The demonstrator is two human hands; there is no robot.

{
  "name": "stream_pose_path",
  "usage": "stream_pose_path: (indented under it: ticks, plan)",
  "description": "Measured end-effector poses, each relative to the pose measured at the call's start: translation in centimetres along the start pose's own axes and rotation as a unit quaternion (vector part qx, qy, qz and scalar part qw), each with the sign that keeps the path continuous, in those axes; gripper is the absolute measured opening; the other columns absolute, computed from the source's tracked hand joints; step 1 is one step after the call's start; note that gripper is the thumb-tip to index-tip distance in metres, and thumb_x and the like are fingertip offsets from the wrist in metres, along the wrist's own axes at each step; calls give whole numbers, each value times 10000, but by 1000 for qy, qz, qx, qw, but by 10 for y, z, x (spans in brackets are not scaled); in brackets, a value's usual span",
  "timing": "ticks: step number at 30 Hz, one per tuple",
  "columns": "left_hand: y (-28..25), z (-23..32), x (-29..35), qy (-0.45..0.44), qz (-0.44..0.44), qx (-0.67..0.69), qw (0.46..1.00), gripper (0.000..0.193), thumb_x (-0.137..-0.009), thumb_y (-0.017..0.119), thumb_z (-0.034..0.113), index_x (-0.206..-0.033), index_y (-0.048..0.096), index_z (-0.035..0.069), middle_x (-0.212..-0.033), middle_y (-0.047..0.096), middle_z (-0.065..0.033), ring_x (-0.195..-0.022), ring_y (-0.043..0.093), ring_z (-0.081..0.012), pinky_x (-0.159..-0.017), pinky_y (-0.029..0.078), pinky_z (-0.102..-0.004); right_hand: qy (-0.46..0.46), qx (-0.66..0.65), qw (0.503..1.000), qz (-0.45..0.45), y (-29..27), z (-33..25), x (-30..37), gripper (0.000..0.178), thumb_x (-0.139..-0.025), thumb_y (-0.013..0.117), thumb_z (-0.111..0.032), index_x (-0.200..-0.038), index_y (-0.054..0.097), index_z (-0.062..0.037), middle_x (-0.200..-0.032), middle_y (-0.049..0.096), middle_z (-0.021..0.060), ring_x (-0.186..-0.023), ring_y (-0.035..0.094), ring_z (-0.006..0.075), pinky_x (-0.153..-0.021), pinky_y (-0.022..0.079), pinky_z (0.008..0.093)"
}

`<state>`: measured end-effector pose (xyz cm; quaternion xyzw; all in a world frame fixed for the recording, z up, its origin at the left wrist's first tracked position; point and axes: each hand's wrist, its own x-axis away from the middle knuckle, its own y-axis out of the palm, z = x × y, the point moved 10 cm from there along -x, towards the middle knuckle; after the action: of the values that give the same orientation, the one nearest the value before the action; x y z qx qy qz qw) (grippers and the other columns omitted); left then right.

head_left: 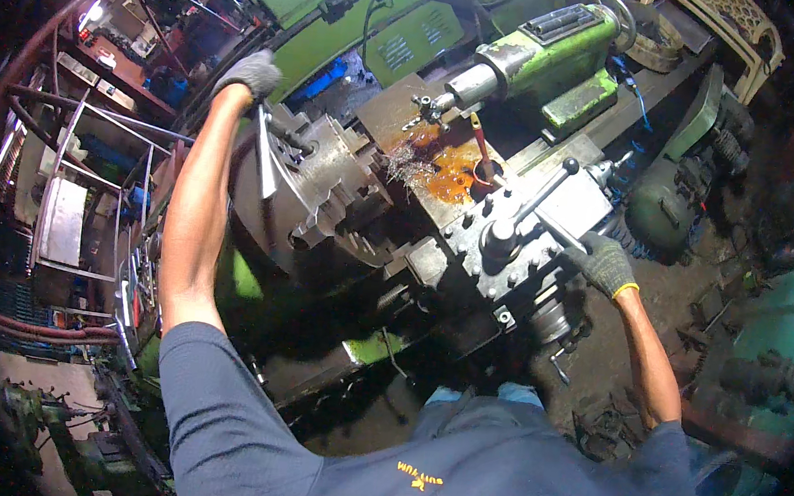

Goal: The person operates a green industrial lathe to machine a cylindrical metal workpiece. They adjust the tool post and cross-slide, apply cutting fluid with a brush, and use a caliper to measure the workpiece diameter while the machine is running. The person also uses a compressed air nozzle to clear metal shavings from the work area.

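Observation:
A large steel lathe chuck (313,179) with stepped jaws lies left of centre. Over its far left side is my left hand (250,75), in a grey glove; the fingers are turned away and blurred, so their grip is unclear. A short round bar (289,133) and a shiny flat strip (265,156) show at the chuck just below that hand. On the right, my gloved right hand (601,263), with a yellow cuff edge, is closed around the end of a metal lever (559,230) at the tool post (501,240). A second lever with a black knob (569,166) rises from the post.
Behind the tool post, a red-handled brush (480,140) stands in a cup (486,176) beside oily metal shavings (411,166). The green tailstock (556,54) is farther back. A dark motor (670,201) stands right; metal racks (70,210) line the left.

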<state>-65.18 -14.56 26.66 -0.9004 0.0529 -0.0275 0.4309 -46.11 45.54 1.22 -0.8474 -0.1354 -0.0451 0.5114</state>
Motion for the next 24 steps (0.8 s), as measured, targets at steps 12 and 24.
stream_pose_path:
  ticks: [12, 24]
  plan:
    - [-70, 4, 160, -115, 352, 229, 900, 300, -921, 593, 311, -1069, 745, 97, -1041, 733, -143, -1001, 682, -354, -895, 526, -480, -16, -42, 953, 299, -87, -29, 53, 334, -854, 753, -316, -1040, 707, -42, -1004, 718, 177, -857, 710, 321, -782, 552, 409]
    - [-95, 73, 152, -72, 338, 217, 913, 208, -781, 644, 279, -932, 701, 149, -931, 679, -92, -934, 638, -308, -854, 451, -476, -13, -627, 753, -200, 53, -331, -128, 268, -917, 718, -286, -1055, 654, -66, -851, 657, 40, -643, 615, 150, -578, 521, 321]
